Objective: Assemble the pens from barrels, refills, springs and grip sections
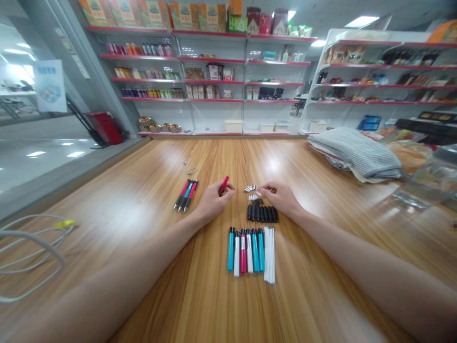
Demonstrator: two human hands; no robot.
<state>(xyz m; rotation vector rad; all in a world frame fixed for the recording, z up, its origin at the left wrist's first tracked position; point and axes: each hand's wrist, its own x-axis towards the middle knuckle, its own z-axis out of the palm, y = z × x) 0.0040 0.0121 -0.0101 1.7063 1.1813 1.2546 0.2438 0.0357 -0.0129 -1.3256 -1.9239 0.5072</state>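
Note:
My left hand (pixel 217 196) is closed round a red pen barrel (pixel 224 184), whose end sticks up past the fingers. My right hand (pixel 280 196) pinches a small white pen part (pixel 259 193) just above the little parts. Near those fingertips lie silver pen tips (pixel 251 188) in an arc, small white pieces (pixel 253 197) and dark springs (pixel 256 202). Below them is a row of black grips (pixel 262 213). Closer to me are blue, white and red pen barrels (pixel 243 251) beside white refills (pixel 269 255). Left of my left hand rest three assembled pens (pixel 185 196).
A white cable (pixel 32 243) coils at the table's left. Folded striped cloth (pixel 357 151) and a clear container (pixel 428 178) are at the right. A small ring (pixel 192 171) lies beyond the assembled pens. Stocked shelves (pixel 214 81) stand behind the wooden table (pixel 160 286).

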